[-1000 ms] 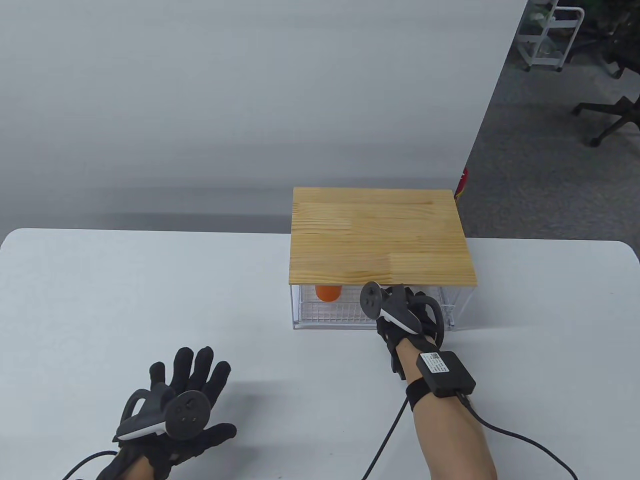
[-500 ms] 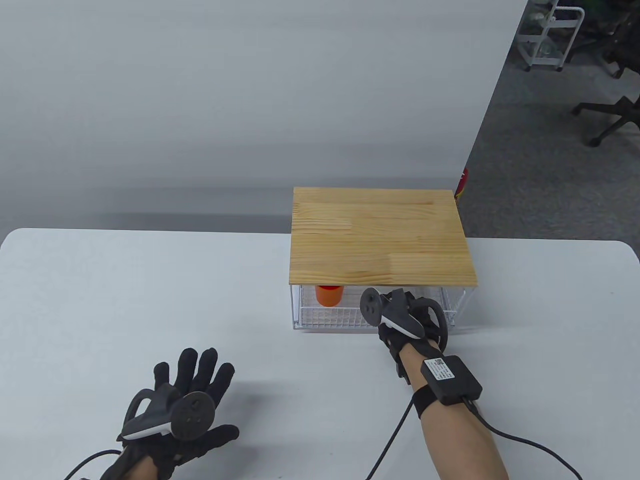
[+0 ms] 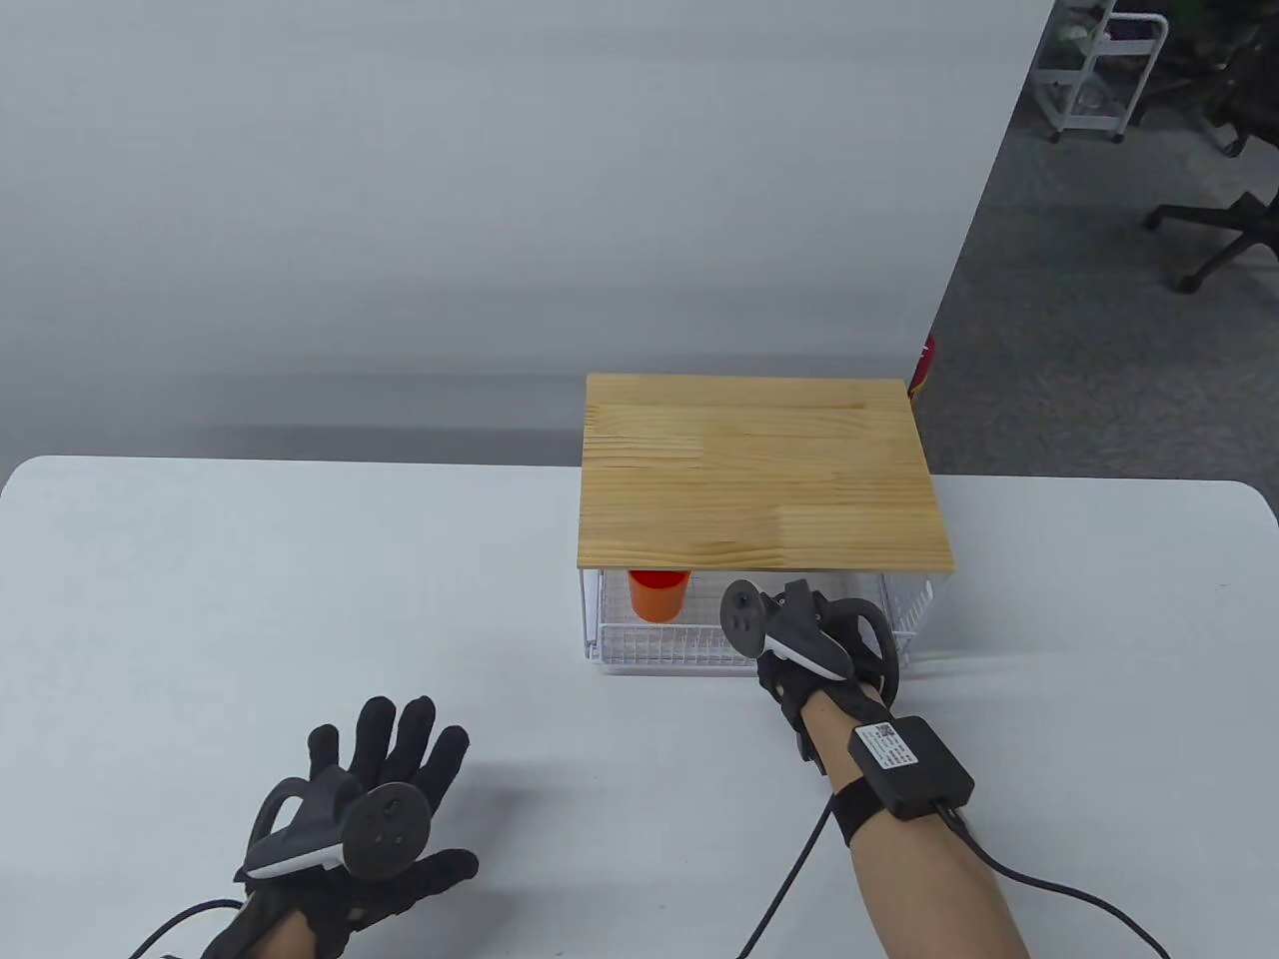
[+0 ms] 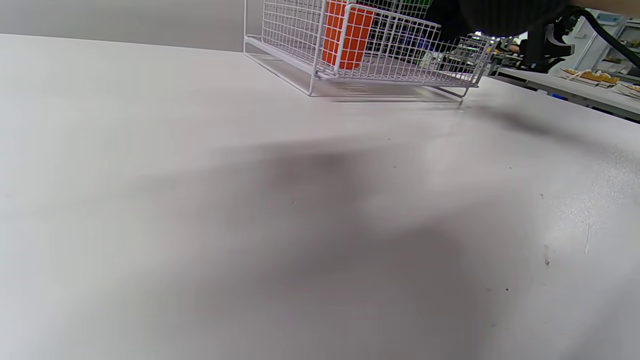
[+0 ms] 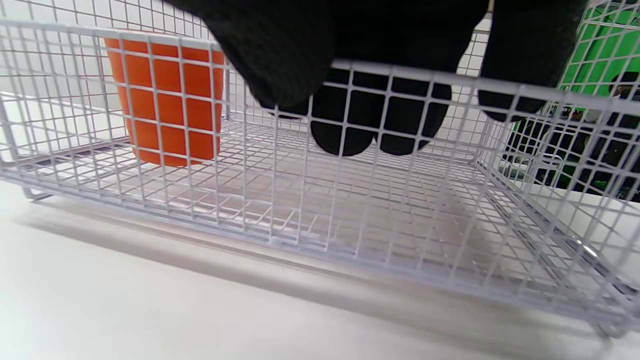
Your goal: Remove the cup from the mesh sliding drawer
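Note:
An orange cup (image 3: 657, 594) stands upright in the left part of the white mesh drawer (image 3: 679, 649), which sticks out a little from under the wooden-topped frame (image 3: 759, 470). My right hand (image 3: 809, 639) grips the drawer's front rim; in the right wrist view its fingers (image 5: 345, 135) hook over the top wire into the drawer, right of the cup (image 5: 165, 105). My left hand (image 3: 385, 789) rests open and flat on the table, well left and in front of the drawer, holding nothing. The left wrist view shows the cup (image 4: 347, 35) behind the mesh (image 4: 400, 60).
The white table (image 3: 250, 599) stretches left and in front of the drawer. A cable (image 3: 789, 879) runs from my right wrist toward the front edge. Beyond the table's right end is a floor with office chairs (image 3: 1219, 230) and a white cart (image 3: 1094, 70).
My right hand has drawn back toward me with the drawer front, so the drawer has slid out a little and more of the cup shows. The left hand has barely moved.

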`<state>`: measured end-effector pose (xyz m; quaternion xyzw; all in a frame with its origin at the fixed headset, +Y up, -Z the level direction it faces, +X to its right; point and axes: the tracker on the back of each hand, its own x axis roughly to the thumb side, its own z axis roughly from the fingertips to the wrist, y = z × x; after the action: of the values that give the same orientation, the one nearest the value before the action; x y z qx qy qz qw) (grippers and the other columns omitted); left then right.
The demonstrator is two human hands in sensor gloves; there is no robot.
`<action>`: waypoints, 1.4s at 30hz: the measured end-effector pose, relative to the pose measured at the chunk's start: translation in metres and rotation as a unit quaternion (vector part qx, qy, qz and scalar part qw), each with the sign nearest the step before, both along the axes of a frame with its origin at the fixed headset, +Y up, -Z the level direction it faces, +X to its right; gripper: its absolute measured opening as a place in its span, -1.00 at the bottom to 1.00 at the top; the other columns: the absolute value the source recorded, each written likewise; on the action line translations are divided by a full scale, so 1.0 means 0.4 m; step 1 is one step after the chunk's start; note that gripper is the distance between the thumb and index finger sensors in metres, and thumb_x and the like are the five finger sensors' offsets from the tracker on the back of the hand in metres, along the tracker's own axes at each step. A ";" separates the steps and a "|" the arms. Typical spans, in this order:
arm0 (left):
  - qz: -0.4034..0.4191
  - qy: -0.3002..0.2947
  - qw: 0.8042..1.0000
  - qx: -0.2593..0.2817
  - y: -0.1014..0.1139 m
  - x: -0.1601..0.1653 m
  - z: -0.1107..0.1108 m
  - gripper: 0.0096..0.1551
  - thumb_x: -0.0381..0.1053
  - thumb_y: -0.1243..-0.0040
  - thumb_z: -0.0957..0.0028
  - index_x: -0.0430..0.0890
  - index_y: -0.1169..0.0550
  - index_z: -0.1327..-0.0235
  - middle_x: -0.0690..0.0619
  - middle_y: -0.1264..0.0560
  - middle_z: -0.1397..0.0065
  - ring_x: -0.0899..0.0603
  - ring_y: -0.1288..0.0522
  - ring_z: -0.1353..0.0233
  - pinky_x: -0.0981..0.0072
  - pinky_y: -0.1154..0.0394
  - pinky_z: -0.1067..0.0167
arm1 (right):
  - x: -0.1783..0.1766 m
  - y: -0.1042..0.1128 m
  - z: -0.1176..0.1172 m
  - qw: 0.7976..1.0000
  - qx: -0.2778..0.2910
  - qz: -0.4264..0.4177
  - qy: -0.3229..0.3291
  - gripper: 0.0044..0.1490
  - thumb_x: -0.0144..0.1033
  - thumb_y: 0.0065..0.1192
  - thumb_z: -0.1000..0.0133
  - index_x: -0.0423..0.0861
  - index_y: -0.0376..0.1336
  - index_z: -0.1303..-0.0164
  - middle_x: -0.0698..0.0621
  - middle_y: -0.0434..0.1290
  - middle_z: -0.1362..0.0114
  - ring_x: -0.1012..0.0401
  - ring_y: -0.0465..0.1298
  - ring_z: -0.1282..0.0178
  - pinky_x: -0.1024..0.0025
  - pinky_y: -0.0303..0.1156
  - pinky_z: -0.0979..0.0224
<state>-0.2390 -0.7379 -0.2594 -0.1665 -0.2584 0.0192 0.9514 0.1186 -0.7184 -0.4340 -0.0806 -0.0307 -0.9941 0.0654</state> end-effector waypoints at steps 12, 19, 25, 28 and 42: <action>-0.004 0.000 1.000 -0.002 -0.002 0.005 0.001 0.27 0.53 0.18 -0.13 -0.16 0.43 -0.59 -0.39 0.56 -0.55 -0.65 0.57 -0.45 -0.75 0.51 -0.06 | 0.004 0.004 0.027 1.000 -0.004 0.008 0.021 -0.70 -0.37 0.23 -0.26 0.14 0.46 -0.11 -0.07 0.71 -0.30 -0.16 0.76 -0.22 -0.47 0.63 -0.18; -0.004 0.001 1.000 -0.004 -0.003 0.006 0.000 0.27 0.53 0.18 -0.13 -0.16 0.44 -0.59 -0.40 0.56 -0.54 -0.66 0.57 -0.45 -0.75 0.51 -0.06 | 0.005 0.003 0.040 0.999 -0.007 0.016 0.032 -0.71 -0.37 0.24 -0.26 0.14 0.47 -0.10 -0.07 0.72 -0.28 -0.15 0.78 -0.19 -0.44 0.66 -0.16; -0.004 0.001 1.000 -0.003 -0.003 0.007 0.001 0.26 0.53 0.18 -0.14 -0.16 0.43 -0.59 -0.40 0.56 -0.55 -0.66 0.57 -0.45 -0.75 0.51 -0.06 | 0.005 0.001 0.046 0.999 -0.010 0.020 0.039 -0.71 -0.37 0.24 -0.26 0.14 0.47 -0.10 -0.07 0.73 -0.27 -0.13 0.79 -0.17 -0.41 0.68 -0.14; -0.004 0.001 1.000 -0.003 -0.004 0.008 0.001 0.27 0.53 0.18 -0.13 -0.16 0.43 -0.59 -0.40 0.56 -0.55 -0.66 0.57 -0.45 -0.75 0.51 -0.06 | 0.004 0.000 0.048 0.999 -0.016 0.023 0.043 -0.72 -0.37 0.24 -0.26 0.14 0.47 -0.09 -0.06 0.73 -0.26 -0.13 0.79 -0.16 -0.40 0.69 -0.13; -0.002 0.006 1.000 0.000 0.000 0.003 0.001 0.26 0.52 0.18 -0.14 -0.17 0.43 -0.59 -0.40 0.56 -0.55 -0.65 0.57 -0.45 -0.75 0.51 -0.07 | 0.007 -0.003 0.056 0.998 -0.023 0.020 0.051 -0.73 -0.35 0.25 -0.27 0.14 0.49 -0.07 -0.06 0.75 -0.24 -0.11 0.80 -0.13 -0.37 0.71 -0.10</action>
<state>-0.2377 -0.7381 -0.2589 -0.1674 -0.2528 0.0182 0.9528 0.1214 -0.7195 -0.4118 -0.1323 -0.0512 -0.9863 0.0847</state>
